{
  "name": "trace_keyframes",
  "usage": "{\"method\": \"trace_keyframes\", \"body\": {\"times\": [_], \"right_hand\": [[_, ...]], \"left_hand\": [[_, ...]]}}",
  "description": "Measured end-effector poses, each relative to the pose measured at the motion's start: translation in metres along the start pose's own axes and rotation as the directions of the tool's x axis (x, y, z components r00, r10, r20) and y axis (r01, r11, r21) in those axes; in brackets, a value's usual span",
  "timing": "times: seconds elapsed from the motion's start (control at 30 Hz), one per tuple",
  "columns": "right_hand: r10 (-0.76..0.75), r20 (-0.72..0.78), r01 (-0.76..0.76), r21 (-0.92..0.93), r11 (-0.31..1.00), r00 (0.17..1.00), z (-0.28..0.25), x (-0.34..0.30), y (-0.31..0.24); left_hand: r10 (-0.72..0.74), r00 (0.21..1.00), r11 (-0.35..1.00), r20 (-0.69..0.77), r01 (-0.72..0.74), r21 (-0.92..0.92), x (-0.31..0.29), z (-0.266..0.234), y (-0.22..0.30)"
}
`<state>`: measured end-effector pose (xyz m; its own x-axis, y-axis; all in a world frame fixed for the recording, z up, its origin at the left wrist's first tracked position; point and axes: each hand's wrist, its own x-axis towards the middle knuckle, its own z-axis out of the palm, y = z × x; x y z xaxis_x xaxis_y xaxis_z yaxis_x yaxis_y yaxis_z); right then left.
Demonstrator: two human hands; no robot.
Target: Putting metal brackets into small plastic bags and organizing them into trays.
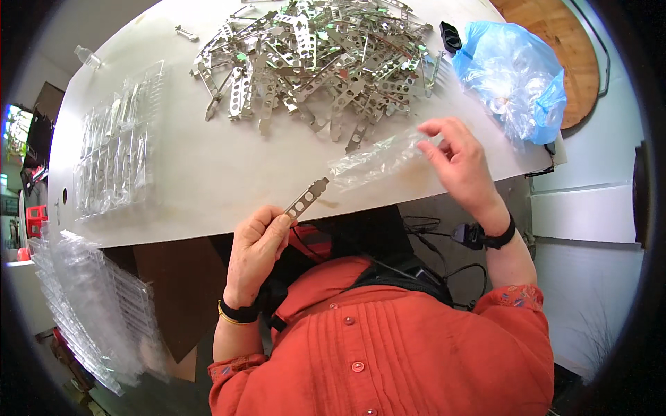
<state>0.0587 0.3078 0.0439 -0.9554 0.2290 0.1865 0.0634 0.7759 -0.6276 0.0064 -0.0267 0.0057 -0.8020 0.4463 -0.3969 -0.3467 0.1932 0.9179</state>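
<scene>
My left hand [260, 246] pinches one end of a flat metal bracket [305, 201] between thumb and fingers. Round holes run along the bracket, and its notched tip points up and to the right. Close to that tip lies the left end of a narrow clear plastic bag [378, 163]. Its right end runs between the thumb and curled fingers of my right hand [458, 163], which holds it there. The bag looks crinkled and flat, with nothing visible in it. Beyond both hands rises a large heap of similar metal brackets [312, 69].
On the left of the white table [187, 173] is a clear tray with bagged brackets [114, 152]. Stacked clear plastic trays [104, 312] stand below its left edge. A blue plastic bag [513, 80] full of clear wrapping sits at the right, beside a small black object [450, 37].
</scene>
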Motion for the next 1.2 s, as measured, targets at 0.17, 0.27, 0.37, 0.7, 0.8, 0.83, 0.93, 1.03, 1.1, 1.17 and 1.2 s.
{"method": "trace_keyframes", "body": {"times": [0.17, 0.27, 0.37, 0.7, 0.8, 0.83, 0.93, 1.03, 1.1, 1.17, 1.2], "right_hand": [[-0.224, 0.143, 0.205, 0.136, 0.969, 0.964, 0.027, -0.010, -0.031], [-0.317, 0.167, 0.290, 0.165, 0.943, 0.934, 0.045, -0.014, -0.037], [-0.380, 0.173, 0.359, 0.142, 0.922, 0.909, 0.055, -0.012, -0.045], [-0.439, 0.201, 0.444, 0.020, 0.896, 0.876, 0.068, -0.005, -0.048], [-0.459, 0.173, 0.462, 0.026, 0.887, 0.871, 0.067, -0.005, -0.048], [-0.469, 0.162, 0.471, 0.029, 0.882, 0.868, 0.067, -0.004, -0.048], [-0.498, 0.137, 0.499, 0.033, 0.866, 0.856, 0.067, -0.005, -0.042], [-0.503, 0.160, 0.506, 0.027, 0.862, 0.849, 0.065, -0.007, -0.038], [-0.516, 0.135, 0.517, 0.033, 0.856, 0.846, 0.065, -0.009, -0.037], [-0.524, 0.109, 0.523, 0.039, 0.851, 0.844, 0.065, -0.012, -0.038], [-0.527, 0.097, 0.525, 0.042, 0.850, 0.844, 0.064, -0.013, -0.038]], "left_hand": [[0.005, 1.000, 1.000, 0.014, -0.005, -0.011, 0.007, 0.007, -0.006], [-0.025, 0.999, 1.000, 0.042, 0.025, -0.001, 0.008, 0.009, -0.003], [-0.008, 0.999, 1.000, 0.045, 0.007, 0.012, 0.009, 0.011, -0.006], [0.038, 0.997, 0.998, 0.073, -0.041, 0.042, 0.013, 0.019, -0.004], [0.043, 0.996, 0.998, 0.075, -0.046, 0.039, 0.015, 0.021, -0.002], [0.045, 0.996, 0.998, 0.075, -0.048, 0.035, 0.015, 0.022, -0.002], [0.075, 0.994, 0.997, 0.079, -0.076, 0.017, 0.014, 0.024, -0.002], [0.091, 0.993, 0.994, 0.073, -0.094, 0.047, 0.015, 0.027, -0.003], [0.079, 0.993, 0.996, 0.088, -0.082, 0.036, 0.017, 0.028, -0.003], [0.078, 0.992, 0.996, 0.095, -0.082, 0.035, 0.016, 0.031, -0.003], [0.085, 0.992, 0.995, 0.096, -0.089, 0.038, 0.016, 0.033, -0.003]]}}
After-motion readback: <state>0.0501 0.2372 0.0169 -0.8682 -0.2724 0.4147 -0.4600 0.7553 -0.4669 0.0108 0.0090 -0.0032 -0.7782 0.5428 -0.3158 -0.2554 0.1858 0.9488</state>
